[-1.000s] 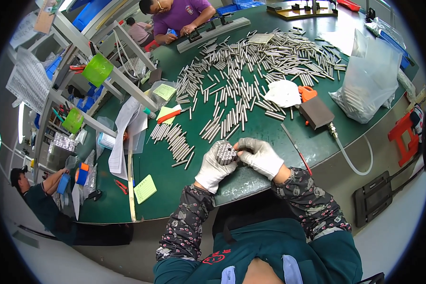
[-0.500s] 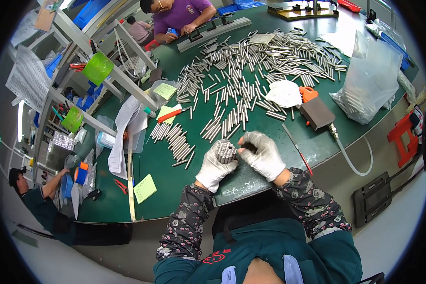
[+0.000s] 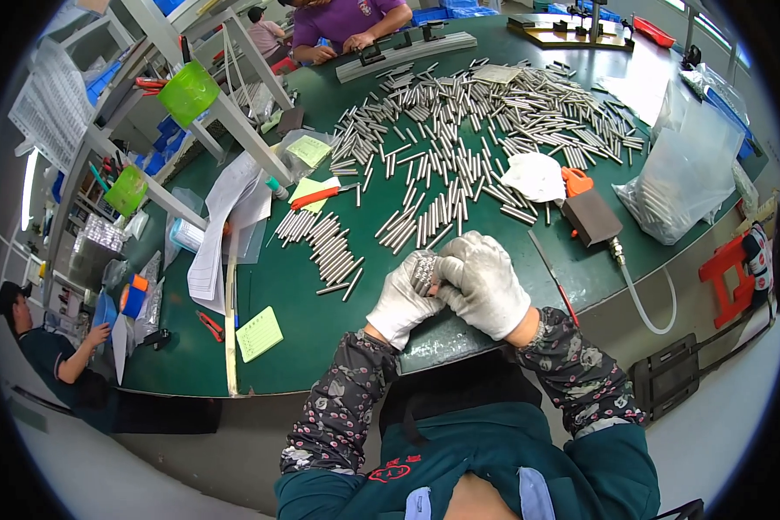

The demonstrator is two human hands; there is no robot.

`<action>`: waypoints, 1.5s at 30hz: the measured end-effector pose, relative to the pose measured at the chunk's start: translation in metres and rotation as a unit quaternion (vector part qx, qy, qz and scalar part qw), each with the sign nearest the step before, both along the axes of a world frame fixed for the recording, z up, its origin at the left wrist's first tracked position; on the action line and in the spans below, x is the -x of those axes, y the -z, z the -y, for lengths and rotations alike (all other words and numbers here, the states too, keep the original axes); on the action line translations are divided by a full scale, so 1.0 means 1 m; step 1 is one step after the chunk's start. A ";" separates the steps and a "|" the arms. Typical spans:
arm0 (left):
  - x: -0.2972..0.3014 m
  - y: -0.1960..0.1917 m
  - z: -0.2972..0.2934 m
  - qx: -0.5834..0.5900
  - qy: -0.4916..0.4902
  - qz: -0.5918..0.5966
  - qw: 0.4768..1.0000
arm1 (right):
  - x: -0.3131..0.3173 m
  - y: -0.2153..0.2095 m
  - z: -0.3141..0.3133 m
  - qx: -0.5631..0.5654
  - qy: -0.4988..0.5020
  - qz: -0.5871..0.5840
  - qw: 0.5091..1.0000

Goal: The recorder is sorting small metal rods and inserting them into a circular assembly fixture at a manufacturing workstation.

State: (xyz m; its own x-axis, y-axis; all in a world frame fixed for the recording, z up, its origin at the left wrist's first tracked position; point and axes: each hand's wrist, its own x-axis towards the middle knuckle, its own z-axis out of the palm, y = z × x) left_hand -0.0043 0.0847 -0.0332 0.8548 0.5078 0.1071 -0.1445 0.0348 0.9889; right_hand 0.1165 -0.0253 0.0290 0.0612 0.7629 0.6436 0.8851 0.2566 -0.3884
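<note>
My left hand (image 3: 402,303), in a white glove, is closed round an upright bundle of metal pins (image 3: 422,272) whose ends face up. Over the bundle's right side lies my right hand (image 3: 484,286), gloved with bare fingertips; its fingers are bent against the pins and hide part of them. Whether it pinches a single pin I cannot make out. Beyond both hands, a large spread of loose metal pins (image 3: 446,201) covers the green table (image 3: 321,342). A smaller row of pins (image 3: 332,251) lies to the left.
A red-handled knife (image 3: 314,198) rests on yellow notes at the left. At the right are a thin red-handled tool (image 3: 556,279), a brown block with a hose (image 3: 591,217), orange scissors (image 3: 576,181) and a plastic bag of pins (image 3: 680,186). A co-worker (image 3: 342,26) sits across the table.
My right hand has moved left onto the bundle, and its fingers now cover the bundle's right side. My left hand keeps its hold. The whole view has shifted slightly.
</note>
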 end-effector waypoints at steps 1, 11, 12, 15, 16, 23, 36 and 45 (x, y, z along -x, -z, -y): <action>0.000 0.001 -0.001 -0.008 0.001 -0.005 1.000 | 0.001 0.000 0.000 0.002 -0.002 0.002 1.000; 0.004 -0.008 0.004 0.025 -0.011 -0.015 1.000 | -0.018 -0.030 -0.001 -0.013 -0.031 -0.403 0.915; 0.005 -0.010 0.006 0.067 0.004 0.021 0.998 | -0.018 -0.033 -0.005 0.006 -0.048 -0.510 0.859; 0.005 -0.007 0.008 0.024 0.028 0.019 0.999 | -0.027 -0.029 -0.030 0.078 -0.040 -0.589 0.804; 0.005 -0.007 0.007 -0.011 0.060 0.008 0.998 | -0.029 -0.019 -0.040 0.079 -0.068 -0.615 0.782; 0.011 -0.018 0.010 -0.216 0.124 0.021 0.968 | -0.011 0.019 -0.095 0.330 -0.178 -0.629 0.681; 0.010 -0.015 0.010 -0.102 0.071 0.010 0.992 | -0.027 -0.007 -0.043 0.245 -0.144 -0.567 0.773; 0.012 -0.005 0.005 -0.187 -0.011 -0.011 0.982 | -0.008 0.035 0.002 0.159 -0.080 -0.590 0.788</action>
State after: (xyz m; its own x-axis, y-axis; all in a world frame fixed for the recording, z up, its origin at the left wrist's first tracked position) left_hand -0.0162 0.0801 -0.0286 0.8484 0.4550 0.2703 -0.1190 -0.3337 0.9351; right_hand 0.1245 -0.0272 -0.0060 0.3609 0.9325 -0.0144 -0.1733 0.0519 -0.9835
